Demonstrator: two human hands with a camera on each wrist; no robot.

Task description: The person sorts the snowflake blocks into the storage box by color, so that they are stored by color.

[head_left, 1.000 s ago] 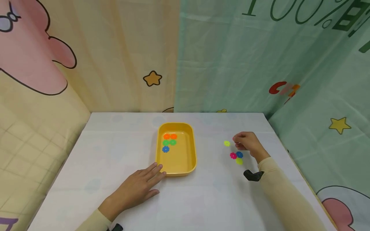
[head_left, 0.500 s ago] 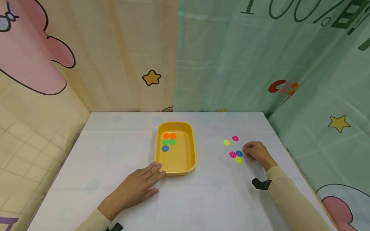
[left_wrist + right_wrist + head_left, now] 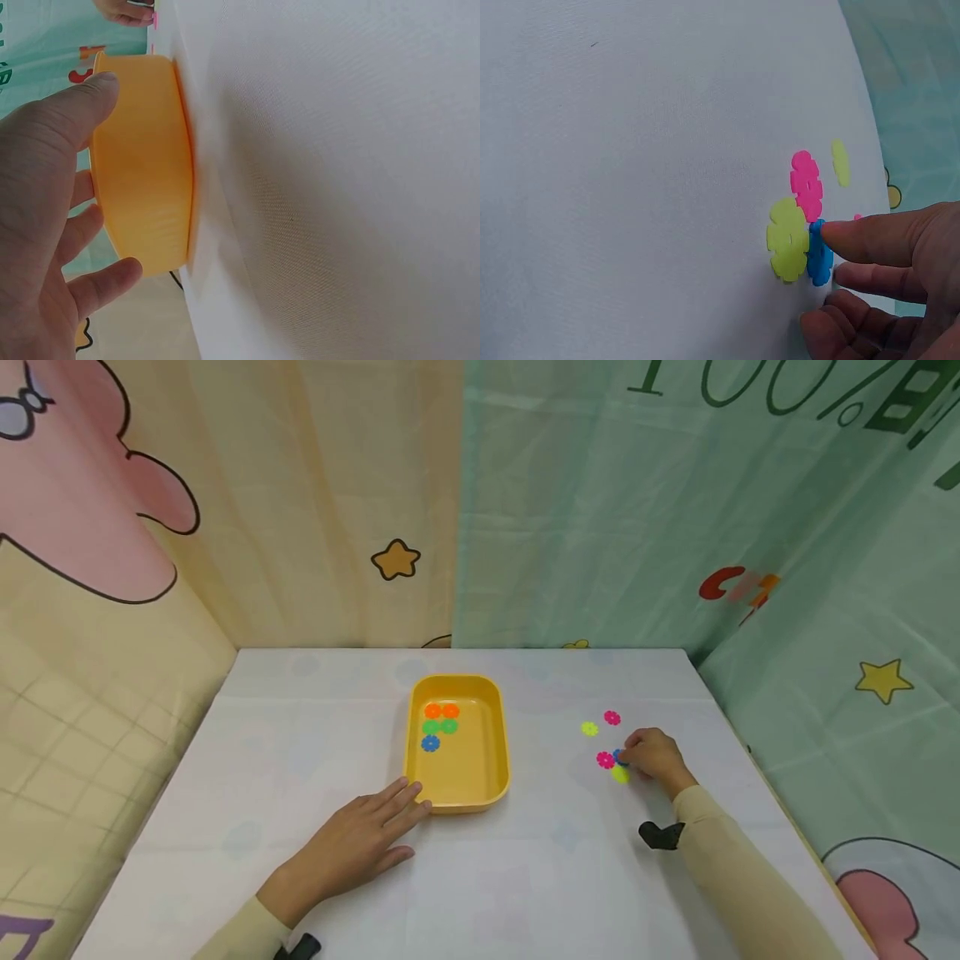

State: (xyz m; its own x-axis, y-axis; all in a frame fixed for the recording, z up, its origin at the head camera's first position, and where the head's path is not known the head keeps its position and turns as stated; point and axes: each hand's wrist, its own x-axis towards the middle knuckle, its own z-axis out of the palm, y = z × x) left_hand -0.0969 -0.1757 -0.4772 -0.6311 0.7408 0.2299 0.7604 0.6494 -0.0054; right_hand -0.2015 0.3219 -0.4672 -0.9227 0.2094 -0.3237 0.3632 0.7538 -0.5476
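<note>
My right hand has its thumb and index finger at the edges of a blue flower-shaped plastic disc, pinching it close to the table. Against that disc lie a yellow-green disc and a pink disc. A little farther back are another pink disc and another yellow-green one. My left hand rests with spread fingers on the near left corner of a yellow tray. Inside it, two orange discs, two green discs and one blue disc lie in rows.
The white-covered table stands in a corner, with a beige printed curtain at the back left and a green one at the back and right. A black wrist strap piece juts from the right sleeve.
My right hand let go of the far pink disc, drew back toward me and to the right, then moved left onto the blue disc. The left hand and the tray stayed put.
</note>
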